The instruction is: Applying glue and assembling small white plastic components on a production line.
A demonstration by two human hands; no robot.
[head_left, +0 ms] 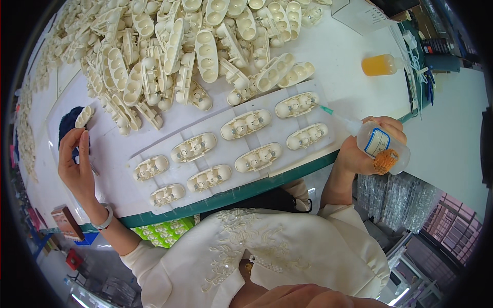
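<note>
My right hand (359, 149) is wrapped round a clear squeeze bottle (367, 134) with a blue-edged label, an orange textured patch and a green-based needle tip (326, 110). Tilted left, the needle reaches the right end of a cream plastic assembly (297, 105) in the far row of a pale board (205, 172). Several such oval assemblies, with round domes and small metal bits, lie there in two rows. At the left, the fingertips of my left hand (77, 167) pinch the near end of a cream plastic shell (84, 117), above a dark blue cloth (68, 123).
A large heap of cream plastic shells (169, 61) covers the back of the white table (354, 77). A bottle of yellow-orange liquid (379, 65) lies at the right, near a white box (359, 15) and cables (415, 61). The green table edge (267, 184) runs before me, beside a bright green tray (164, 232).
</note>
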